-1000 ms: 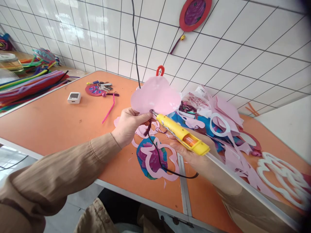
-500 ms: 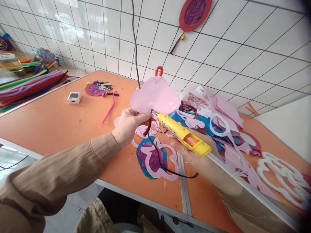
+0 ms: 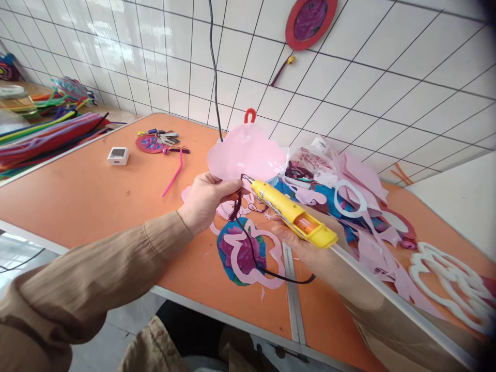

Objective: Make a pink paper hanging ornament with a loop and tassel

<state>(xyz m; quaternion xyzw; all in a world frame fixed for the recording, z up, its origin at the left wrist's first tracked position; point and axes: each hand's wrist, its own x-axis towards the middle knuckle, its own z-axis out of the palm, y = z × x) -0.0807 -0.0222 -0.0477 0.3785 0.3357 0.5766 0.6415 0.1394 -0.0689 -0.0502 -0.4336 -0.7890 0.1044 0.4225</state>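
My left hand is closed on the lower edge of a pink cloud-shaped felt piece, thumb in front. A red loop stands up from the piece's top edge. Below my left fingers hangs a dark purple tassel. My right hand grips a yellow hot glue gun from below, most of its fingers hidden behind the body. The metal nozzle points left and meets the felt's lower edge beside my left thumb, where a small dark cord loop shows.
Beneath my hands lie a pink cut-out outline and a blue-purple fabric disc. Felt scraps crowd the right side. A small white device, keys and a pink pipe cleaner are at left. The tiled wall stands behind.
The felt piece has tilted slightly, and its red loop has shifted a little left and down. My hands and the glue gun hold nearly the same place.
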